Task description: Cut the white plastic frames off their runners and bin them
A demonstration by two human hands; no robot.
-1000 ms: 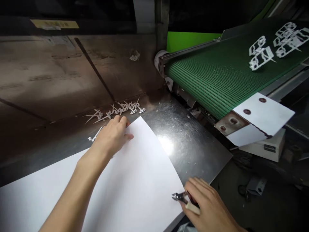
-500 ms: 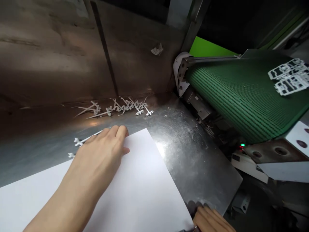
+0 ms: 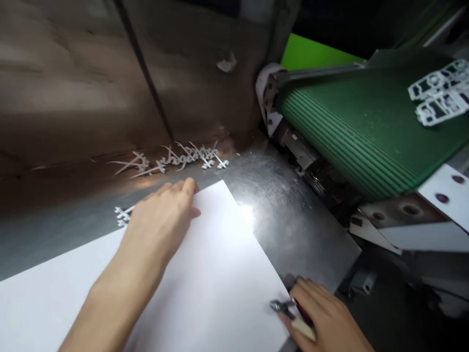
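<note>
A large white sheet (image 3: 220, 274) lies on the metal table in front of me. My left hand (image 3: 164, 210) is closed over its far edge, fingers curled over and thumb on the top face. Just beyond that hand, a couple of white plastic sprue pieces (image 3: 122, 215) rest at the sheet's edge, partly covered by the hand. At the lower right, my right hand (image 3: 322, 313) is closed around side cutters (image 3: 298, 322), whose jaws point left over the sheet. Its fingers also reach the sheet's right edge; their tips are hidden.
Several white sprue pieces (image 3: 186, 156) lie heaped along the foot of the metal wall (image 3: 84, 98). A green conveyor belt (image 3: 351, 127) stands at the right, carrying white moulded frames (image 3: 443, 98). The metal table (image 3: 315, 244) ends at lower right.
My left hand and the sheet have moved slightly toward the wall, and the loose sprue pieces have drawn together. My right hand and the side cutters have come further into view.
</note>
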